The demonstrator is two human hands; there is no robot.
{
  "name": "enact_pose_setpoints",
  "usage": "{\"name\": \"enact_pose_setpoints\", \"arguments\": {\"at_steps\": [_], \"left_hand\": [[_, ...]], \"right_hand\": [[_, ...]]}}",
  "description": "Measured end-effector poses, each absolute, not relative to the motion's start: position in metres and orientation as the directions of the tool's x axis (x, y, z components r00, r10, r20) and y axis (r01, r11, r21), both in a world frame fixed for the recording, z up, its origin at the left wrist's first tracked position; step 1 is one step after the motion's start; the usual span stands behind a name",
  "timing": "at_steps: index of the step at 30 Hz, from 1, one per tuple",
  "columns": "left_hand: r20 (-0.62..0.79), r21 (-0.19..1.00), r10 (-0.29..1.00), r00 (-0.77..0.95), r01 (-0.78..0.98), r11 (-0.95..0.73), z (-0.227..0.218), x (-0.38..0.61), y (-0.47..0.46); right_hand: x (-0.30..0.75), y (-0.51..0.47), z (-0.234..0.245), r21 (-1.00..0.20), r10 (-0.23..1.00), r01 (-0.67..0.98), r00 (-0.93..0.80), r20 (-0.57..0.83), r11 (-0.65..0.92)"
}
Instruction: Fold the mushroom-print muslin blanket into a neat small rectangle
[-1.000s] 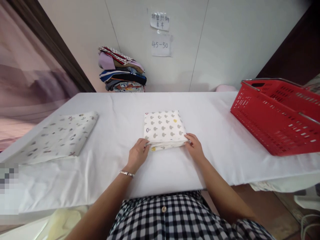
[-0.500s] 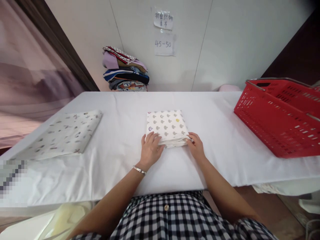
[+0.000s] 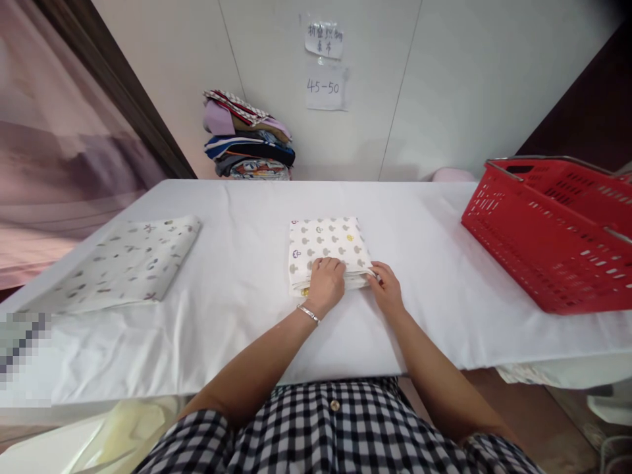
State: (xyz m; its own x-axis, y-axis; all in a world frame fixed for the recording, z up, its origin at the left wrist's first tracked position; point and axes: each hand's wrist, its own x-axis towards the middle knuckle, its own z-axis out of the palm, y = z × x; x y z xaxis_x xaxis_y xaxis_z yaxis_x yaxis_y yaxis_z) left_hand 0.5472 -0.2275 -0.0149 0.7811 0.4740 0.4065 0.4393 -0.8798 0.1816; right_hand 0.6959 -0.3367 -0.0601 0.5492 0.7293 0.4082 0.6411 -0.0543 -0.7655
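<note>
A folded white cloth (image 3: 328,240) with rows of grey mushroom-like prints and a few coloured ones lies flat in the middle of the table. My left hand (image 3: 326,282) rests over its near edge, fingers bent together and gripping the layers there; the thumb is hidden. At the cloth's near right corner, my right hand (image 3: 386,286) pinches the folded layers between thumb and fingers. The stacked layers show along the near edge between both hands.
Another folded cloth (image 3: 143,260) with small scattered prints lies at the left. A red plastic basket (image 3: 543,243) stands at the right. Behind the table is a stack of folded fabrics (image 3: 249,141) against the wall. A white sheet (image 3: 237,342) covers the table.
My left hand has moved right along the cloth's near edge, from the left corner to about the middle, and its fingers have drawn together. My right hand stays at the corner.
</note>
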Motion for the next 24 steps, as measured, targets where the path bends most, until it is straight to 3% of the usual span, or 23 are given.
{"name": "enact_pose_setpoints", "arguments": {"at_steps": [9,17,24], "left_hand": [[0.431,0.205,0.648,0.628,0.631,-0.748,-0.022,0.474,-0.206],[0.41,0.212,0.666,0.623,0.646,-0.734,-0.031,0.458,-0.203],[0.409,0.229,0.651,0.639,0.619,-0.751,-0.034,0.454,-0.203]], "right_hand": [[0.693,-0.339,-0.056,-0.69,0.751,0.716,0.512,0.417,-0.105],[0.69,-0.34,-0.054,-0.57,0.713,0.808,0.486,0.506,-0.147],[0.692,-0.341,-0.058,-0.532,0.745,0.833,0.448,0.494,-0.148]]}}
